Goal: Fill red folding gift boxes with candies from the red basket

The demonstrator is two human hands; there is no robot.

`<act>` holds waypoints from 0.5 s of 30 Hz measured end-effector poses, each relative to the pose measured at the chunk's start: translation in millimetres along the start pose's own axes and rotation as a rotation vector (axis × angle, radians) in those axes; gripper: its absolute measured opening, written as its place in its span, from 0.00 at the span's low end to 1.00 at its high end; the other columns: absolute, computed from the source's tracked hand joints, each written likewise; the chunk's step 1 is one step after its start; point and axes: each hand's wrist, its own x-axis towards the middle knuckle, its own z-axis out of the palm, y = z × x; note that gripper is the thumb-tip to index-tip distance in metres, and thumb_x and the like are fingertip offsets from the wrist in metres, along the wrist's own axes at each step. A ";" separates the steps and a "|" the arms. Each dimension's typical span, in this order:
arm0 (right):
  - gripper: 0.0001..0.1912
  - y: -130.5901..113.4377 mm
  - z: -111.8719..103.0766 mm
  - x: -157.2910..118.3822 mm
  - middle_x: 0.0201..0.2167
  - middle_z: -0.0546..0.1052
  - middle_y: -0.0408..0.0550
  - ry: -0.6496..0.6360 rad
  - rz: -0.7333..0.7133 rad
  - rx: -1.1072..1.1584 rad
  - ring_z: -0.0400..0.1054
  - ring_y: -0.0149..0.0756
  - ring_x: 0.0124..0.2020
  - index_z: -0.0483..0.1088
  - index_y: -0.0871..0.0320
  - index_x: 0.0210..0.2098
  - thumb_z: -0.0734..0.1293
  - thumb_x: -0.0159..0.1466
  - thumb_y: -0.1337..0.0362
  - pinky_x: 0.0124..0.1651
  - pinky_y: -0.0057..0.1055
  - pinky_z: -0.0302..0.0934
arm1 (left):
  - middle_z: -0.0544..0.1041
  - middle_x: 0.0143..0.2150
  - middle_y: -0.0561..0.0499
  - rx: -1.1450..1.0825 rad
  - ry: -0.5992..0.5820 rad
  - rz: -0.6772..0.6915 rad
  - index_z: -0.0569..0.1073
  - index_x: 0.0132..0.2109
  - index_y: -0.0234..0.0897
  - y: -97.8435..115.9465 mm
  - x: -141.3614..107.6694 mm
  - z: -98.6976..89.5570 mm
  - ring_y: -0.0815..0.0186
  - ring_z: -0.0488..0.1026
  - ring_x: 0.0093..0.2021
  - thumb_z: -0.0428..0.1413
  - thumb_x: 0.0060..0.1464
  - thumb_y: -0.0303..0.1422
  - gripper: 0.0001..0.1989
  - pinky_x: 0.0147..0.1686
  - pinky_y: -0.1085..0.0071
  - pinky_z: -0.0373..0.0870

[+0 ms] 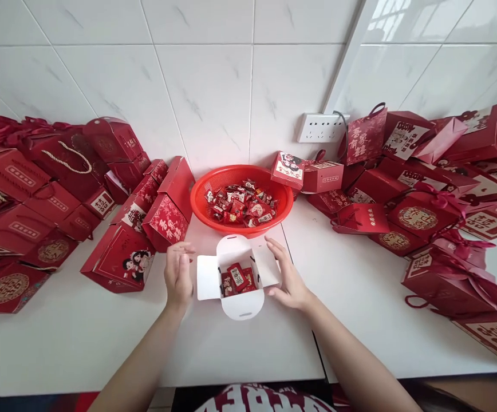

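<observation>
The plastic basket [197, 213] is orange-red; the open gift box [242, 309] is white inside, holding red candies [237, 278] with white characters.

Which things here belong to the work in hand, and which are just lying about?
In play, by the look of it:
- open box, between the hands
- wrapped sweets inside it
- red basket holding similar sweets

Lying about, apparently:
- closed red boxes, left and right
- wall socket panel
</observation>
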 end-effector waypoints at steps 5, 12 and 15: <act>0.42 -4.7 3.3 -7.6 0.71 0.43 0.60 0.204 0.034 0.143 0.64 0.59 0.60 0.39 0.43 0.69 0.51 0.64 0.31 0.49 0.58 0.69 | 0.71 0.36 0.49 -0.073 0.072 0.263 0.68 0.50 0.45 -9.2 -25.2 10.5 0.58 0.72 0.35 0.42 0.54 0.67 0.34 0.37 0.58 0.72; 0.45 -9.9 7.5 -9.6 0.68 0.52 0.61 0.144 -0.022 0.175 0.63 0.58 0.63 0.39 0.47 0.70 0.54 0.64 0.31 0.58 0.58 0.65 | 0.73 0.55 0.37 0.002 -0.341 0.529 0.66 0.64 0.40 3.0 -27.5 16.2 0.47 0.73 0.53 0.45 0.59 0.59 0.36 0.50 0.49 0.71; 0.46 -10.5 6.6 -7.3 0.64 0.63 0.61 0.027 -0.078 0.130 0.63 0.57 0.63 0.40 0.50 0.71 0.56 0.64 0.32 0.62 0.58 0.61 | 0.75 0.58 0.39 -0.001 -0.518 0.517 0.64 0.65 0.41 7.0 -22.9 12.7 0.49 0.72 0.59 0.40 0.66 0.47 0.28 0.58 0.46 0.64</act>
